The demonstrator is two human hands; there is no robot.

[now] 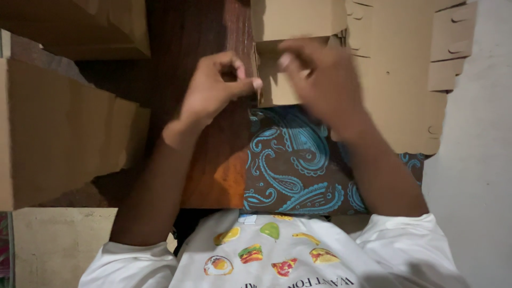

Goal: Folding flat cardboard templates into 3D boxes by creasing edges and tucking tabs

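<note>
1. Your left hand (216, 88) is curled nearly into a fist, thumb and forefinger pinched on the left edge of the small cardboard piece (277, 80).
2. Your right hand (320, 80) is blurred over that same piece, fingers (285, 58) bent down across its top; I cannot tell how firmly they grip.
3. The piece sits upright-ish between both hands, above the wooden counter (213, 165).
4. Just below it lies a brown cloth with blue paisley (293, 170).
5. A large die-cut cardboard sheet (405, 80) lies to the right, touching the piece's far side.
6. A cardboard box (58, 133) stands well apart on the left.
</note>
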